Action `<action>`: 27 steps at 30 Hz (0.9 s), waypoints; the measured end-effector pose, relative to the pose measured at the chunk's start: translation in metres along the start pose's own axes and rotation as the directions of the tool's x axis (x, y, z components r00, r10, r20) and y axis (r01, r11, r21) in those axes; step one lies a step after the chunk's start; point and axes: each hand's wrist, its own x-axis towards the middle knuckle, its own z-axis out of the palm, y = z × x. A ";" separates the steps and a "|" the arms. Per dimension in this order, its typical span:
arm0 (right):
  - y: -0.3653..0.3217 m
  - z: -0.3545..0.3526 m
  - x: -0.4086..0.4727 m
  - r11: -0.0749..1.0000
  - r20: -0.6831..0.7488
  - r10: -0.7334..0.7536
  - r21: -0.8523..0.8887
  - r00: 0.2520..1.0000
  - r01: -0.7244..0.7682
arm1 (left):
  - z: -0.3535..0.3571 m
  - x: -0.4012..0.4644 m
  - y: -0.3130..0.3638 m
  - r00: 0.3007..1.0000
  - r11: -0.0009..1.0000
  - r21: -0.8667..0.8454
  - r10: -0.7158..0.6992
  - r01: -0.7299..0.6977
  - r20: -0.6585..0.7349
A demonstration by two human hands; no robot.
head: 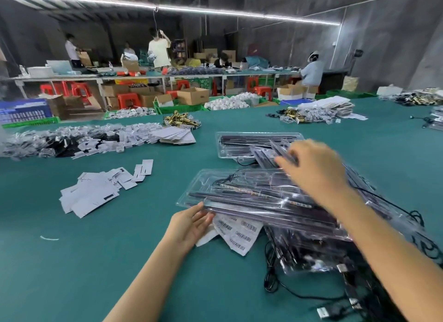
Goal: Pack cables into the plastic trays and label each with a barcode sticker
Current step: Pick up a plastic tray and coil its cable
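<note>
A clear plastic tray [239, 192] holding dark strips and a black cable lies in front of me on the green table [96, 261]. My left hand [189, 223] touches the tray's near left edge with relaxed fingers. Under that edge lies a sheet of barcode stickers [239, 235]. My right hand [311, 170] reaches over the tray, blurred, its fingers pinching a dark strip [280, 151] above a second filled tray [239, 146] further back. More trays and loose black cables [299, 261] are piled at the right.
White sticker backings [100, 189] are scattered to the left. Bagged parts and white cards [96, 139] lie further left, with gold connectors [181, 120] beyond. A USB plug [323, 312] lies near the front edge. People work at benches in the background.
</note>
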 end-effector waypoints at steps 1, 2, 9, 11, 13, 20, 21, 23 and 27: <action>0.025 -0.009 0.006 0.986 0.064 0.117 -0.128 0.991 -0.108 | -0.004 -0.001 -0.002 1.000 1.000 -0.009 0.023 -0.023 0.016; 0.048 -0.016 0.009 0.957 0.200 0.231 -0.224 0.952 -0.185 | -0.006 -0.001 -0.004 0.999 0.999 -0.024 0.042 -0.042 0.029; 0.130 -0.029 -0.018 0.902 0.604 0.246 0.142 0.758 -0.407 | -0.011 -0.003 -0.006 0.994 0.998 -0.028 0.060 -0.058 0.096; 0.145 -0.022 -0.027 0.867 0.583 0.304 0.158 0.753 -0.472 | -0.012 -0.003 -0.006 0.994 0.998 -0.028 0.058 -0.056 0.096; 0.160 -0.019 -0.035 0.876 0.602 0.284 0.154 0.746 -0.457 | -0.012 -0.004 -0.005 0.994 0.998 -0.042 0.057 -0.053 0.090; 0.172 -0.033 -0.042 0.873 0.639 0.213 0.214 0.739 -0.437 | -0.010 -0.009 -0.004 0.994 0.999 -0.009 0.043 -0.042 0.105; 0.171 -0.035 -0.037 0.889 0.612 0.213 0.202 0.762 -0.411 | -0.010 -0.009 -0.004 0.994 0.999 -0.017 0.040 -0.038 0.106; 0.161 -0.044 -0.027 0.926 0.491 0.209 0.178 0.846 -0.332 | -0.010 -0.009 -0.003 0.994 0.998 -0.058 0.035 -0.029 0.103; 0.122 -0.079 -0.003 0.952 0.073 0.126 0.272 0.989 -0.142 | -0.010 -0.008 -0.002 0.993 0.990 -0.142 0.041 -0.025 0.112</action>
